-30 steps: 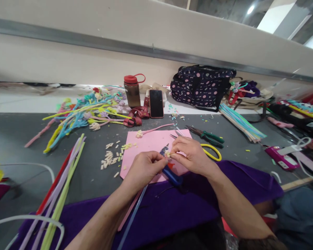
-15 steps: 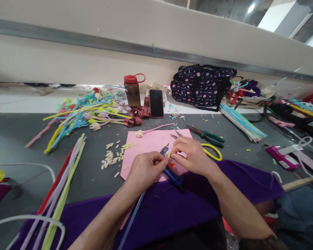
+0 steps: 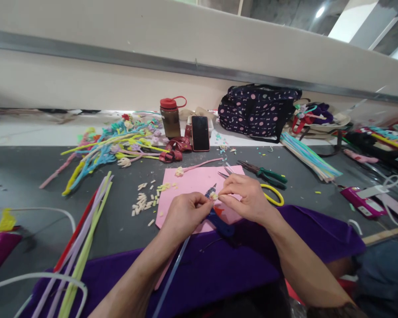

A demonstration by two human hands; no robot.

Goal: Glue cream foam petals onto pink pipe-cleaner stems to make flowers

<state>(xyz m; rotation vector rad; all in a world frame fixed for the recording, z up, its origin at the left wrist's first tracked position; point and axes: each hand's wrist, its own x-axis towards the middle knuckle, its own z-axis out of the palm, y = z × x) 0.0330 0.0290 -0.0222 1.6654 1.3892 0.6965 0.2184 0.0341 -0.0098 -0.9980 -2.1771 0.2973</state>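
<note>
Over a pink sheet [image 3: 172, 181], my two hands meet at a small cream-yellow fuzzy flower [image 3: 214, 196]. My left hand [image 3: 189, 214] pinches it from below; a pink stem [image 3: 166, 269] shows under that wrist, and I cannot tell for sure that it joins the flower. The thumb and fingertips of my right hand [image 3: 243, 196] are closed on the flower's right side. Blue-handled pliers [image 3: 220, 223] lie beneath my hands, partly hidden. A finished-looking cream flower on a pink stem [image 3: 199, 165] rests at the sheet's far edge.
Short cream pieces [image 3: 142, 203] lie left of the sheet. Green-handled pliers [image 3: 265, 173] and yellow-handled scissors [image 3: 273, 194] are right. Fuzzy stems [image 3: 86, 229], a colourful flower pile [image 3: 112, 150], a bottle [image 3: 170, 119], phone [image 3: 200, 132] and bag [image 3: 257, 112] surround the work. Purple cloth [image 3: 225, 269] covers the front.
The view has shifted slightly, so the table things sit a little lower and to the right. Both hands stay at the flower, with only small finger movements.
</note>
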